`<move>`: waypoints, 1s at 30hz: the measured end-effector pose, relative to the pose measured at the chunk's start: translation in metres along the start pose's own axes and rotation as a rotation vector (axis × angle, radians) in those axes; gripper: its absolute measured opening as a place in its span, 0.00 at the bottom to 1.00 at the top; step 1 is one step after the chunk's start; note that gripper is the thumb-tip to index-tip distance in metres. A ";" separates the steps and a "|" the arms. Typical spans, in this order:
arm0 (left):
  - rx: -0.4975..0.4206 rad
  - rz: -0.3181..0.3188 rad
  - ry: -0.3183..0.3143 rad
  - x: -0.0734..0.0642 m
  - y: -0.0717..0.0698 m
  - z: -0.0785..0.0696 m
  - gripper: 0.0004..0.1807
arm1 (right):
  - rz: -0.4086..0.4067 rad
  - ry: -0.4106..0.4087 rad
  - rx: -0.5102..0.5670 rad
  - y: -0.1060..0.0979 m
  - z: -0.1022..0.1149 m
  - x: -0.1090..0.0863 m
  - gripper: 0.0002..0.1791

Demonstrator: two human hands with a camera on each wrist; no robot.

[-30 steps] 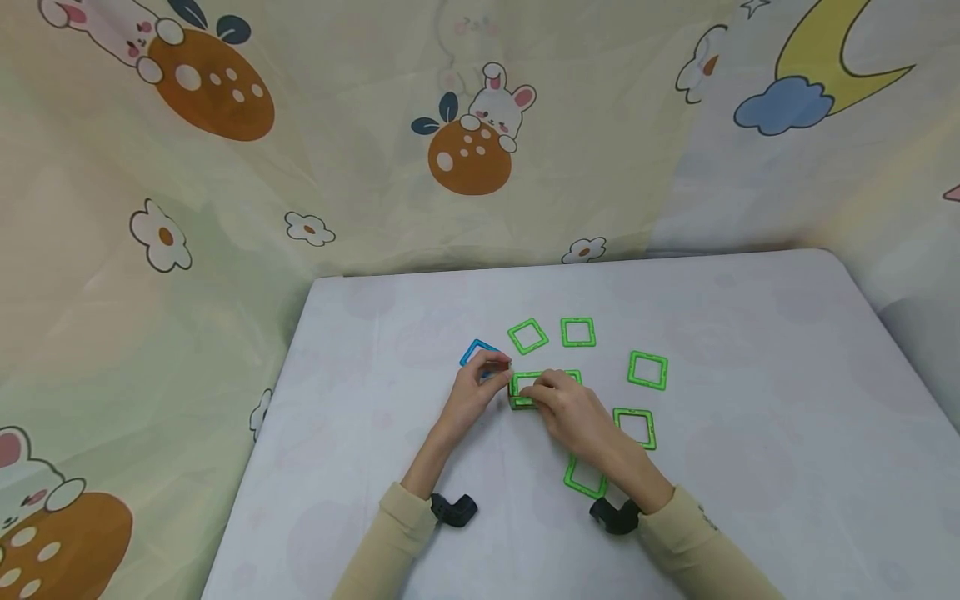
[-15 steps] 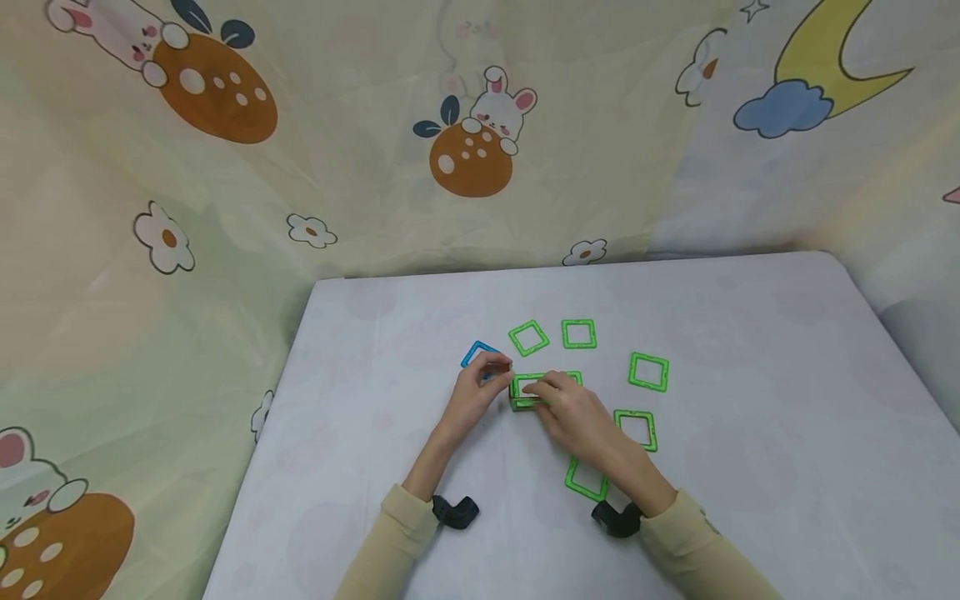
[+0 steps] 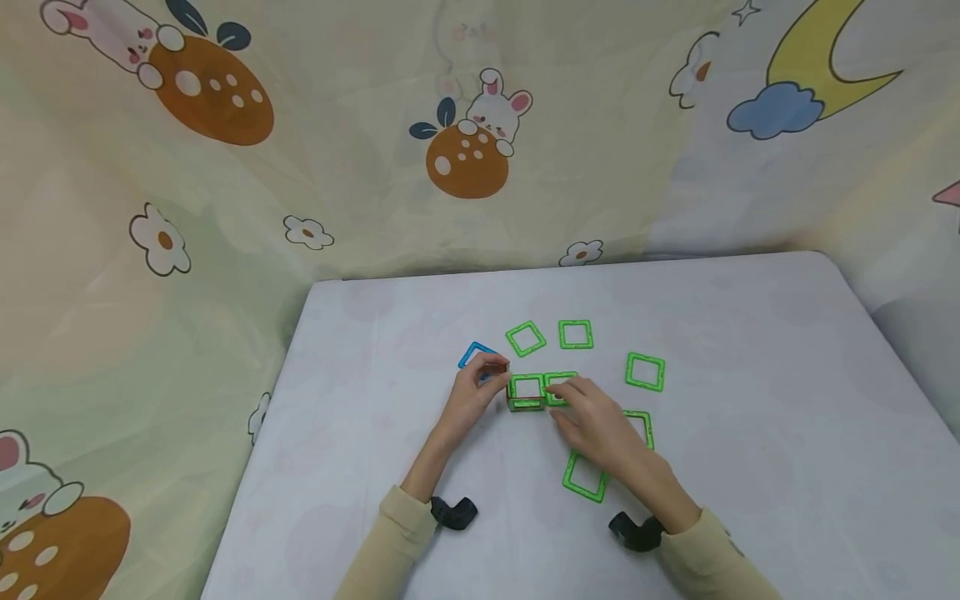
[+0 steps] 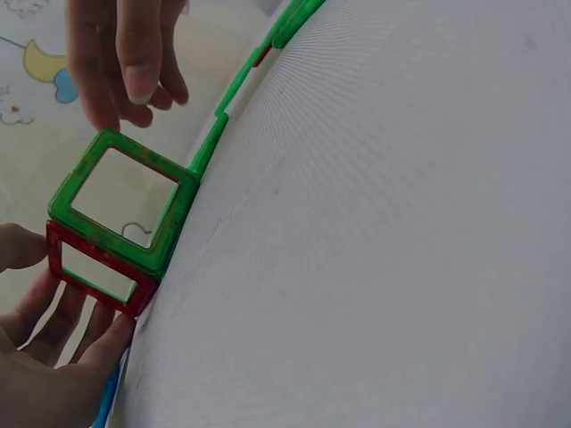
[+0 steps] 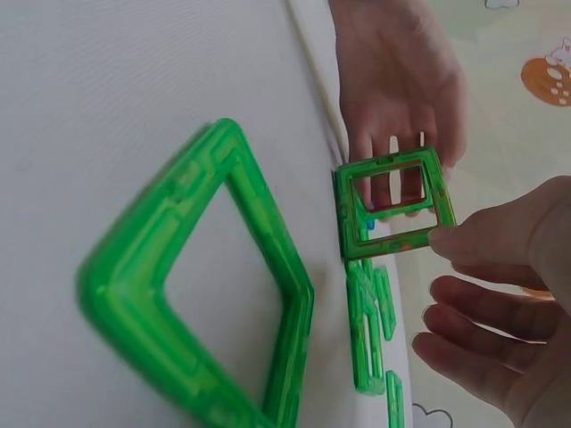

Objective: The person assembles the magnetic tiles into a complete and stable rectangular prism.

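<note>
The left hand [image 3: 474, 392] pinches the red square tile [image 4: 98, 256]; the spread right hand [image 3: 602, 427] overhangs the green square tile [image 3: 561, 376] nearer the table's [image 3: 780, 400] right edge.

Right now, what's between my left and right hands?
The cube, which your left hand grips, and beside it a green tile, partly covered by your right hand's fingers. The head view shows both.

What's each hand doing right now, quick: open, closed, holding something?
Left hand: holding the red square by its edges.
Right hand: open, one fingertip at a corner of the adjoining green square; contact can't be told.
</note>
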State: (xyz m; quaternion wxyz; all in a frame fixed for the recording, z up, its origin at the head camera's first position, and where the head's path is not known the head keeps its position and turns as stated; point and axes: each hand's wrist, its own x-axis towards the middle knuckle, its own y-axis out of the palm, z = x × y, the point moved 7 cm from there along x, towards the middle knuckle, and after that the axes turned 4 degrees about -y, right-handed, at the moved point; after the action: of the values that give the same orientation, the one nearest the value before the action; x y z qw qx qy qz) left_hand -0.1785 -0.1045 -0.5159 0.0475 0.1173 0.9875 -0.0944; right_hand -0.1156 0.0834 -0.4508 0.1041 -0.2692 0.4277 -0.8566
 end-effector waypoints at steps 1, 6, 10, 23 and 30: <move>0.000 -0.004 -0.004 0.000 0.000 0.001 0.18 | 0.004 0.008 -0.007 -0.001 -0.001 -0.002 0.18; 0.001 -0.019 -0.016 -0.002 0.001 -0.005 0.18 | 0.017 0.027 -0.041 -0.002 -0.003 -0.013 0.18; 0.001 -0.016 -0.017 -0.010 0.003 -0.020 0.18 | 0.049 0.060 -0.056 -0.002 -0.005 -0.023 0.18; -0.022 0.013 -0.007 0.000 0.002 0.000 0.19 | 0.092 0.069 -0.077 -0.006 0.000 -0.048 0.20; -0.007 0.006 -0.004 -0.001 -0.001 -0.003 0.20 | 0.138 0.122 -0.085 -0.004 0.000 -0.057 0.23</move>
State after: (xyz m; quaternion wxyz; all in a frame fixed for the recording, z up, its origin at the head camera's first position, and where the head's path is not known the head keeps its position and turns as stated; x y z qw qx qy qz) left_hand -0.1775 -0.1054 -0.5130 0.0501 0.1199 0.9873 -0.0911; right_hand -0.0682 0.1089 -0.4689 0.1253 -0.1908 0.4868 -0.8432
